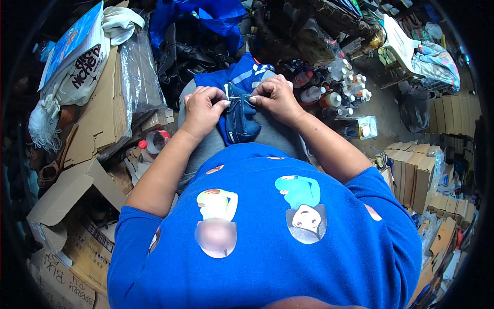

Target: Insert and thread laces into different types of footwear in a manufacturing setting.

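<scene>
A small dark blue denim piece (244,121) with pale stitching lies over my lap, bunched into a rounded, pouch-like shape. My left hand (205,106) pinches its upper left edge between thumb and fingers. On the opposite side my right hand (278,100) is closed in a pinch at the upper right edge. Between the two thumbs runs a thin, light-coloured strip (239,97) across the denim; whether it is thread, a needle or a trim I cannot make out. Beneath and beyond lies a bright blue cloth (242,72) with white stripes.
Cardboard sheets (98,123), plastic wrap and a red-capped bottle (153,141) are at my left. Several plastic bottles (339,95) stand on the floor to the right. Stacked folded cartons (411,170) line the right side. Ahead is a blue plastic bag (213,23).
</scene>
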### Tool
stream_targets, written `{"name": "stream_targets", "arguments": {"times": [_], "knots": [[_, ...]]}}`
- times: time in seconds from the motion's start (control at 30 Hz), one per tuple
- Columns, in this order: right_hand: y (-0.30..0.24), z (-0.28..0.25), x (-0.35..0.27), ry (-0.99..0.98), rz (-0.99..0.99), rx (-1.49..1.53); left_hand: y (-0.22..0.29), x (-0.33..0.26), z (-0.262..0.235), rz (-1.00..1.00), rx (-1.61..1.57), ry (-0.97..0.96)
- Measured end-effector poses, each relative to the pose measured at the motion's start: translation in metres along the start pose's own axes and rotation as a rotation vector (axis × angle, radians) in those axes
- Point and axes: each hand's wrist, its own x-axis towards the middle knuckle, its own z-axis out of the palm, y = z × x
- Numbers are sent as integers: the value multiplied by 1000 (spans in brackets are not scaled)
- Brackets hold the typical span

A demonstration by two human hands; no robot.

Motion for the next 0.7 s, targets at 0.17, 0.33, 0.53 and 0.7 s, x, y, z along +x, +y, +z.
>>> {"name": "stream_targets", "arguments": {"times": [0.17,0.33,0.53,0.7], "knots": [[-7,3,0,45,-2,-51,2,0,2,-28,-1,-3],[-10,5,4,37,-5,-52,5,0,3,-78,-11,-8],[-17,0,11,-37,76,92,3,3,5,-24,61,9],[-21,-4,19,-198,268,586,-1,14,0,-5,-18,-58]]}}
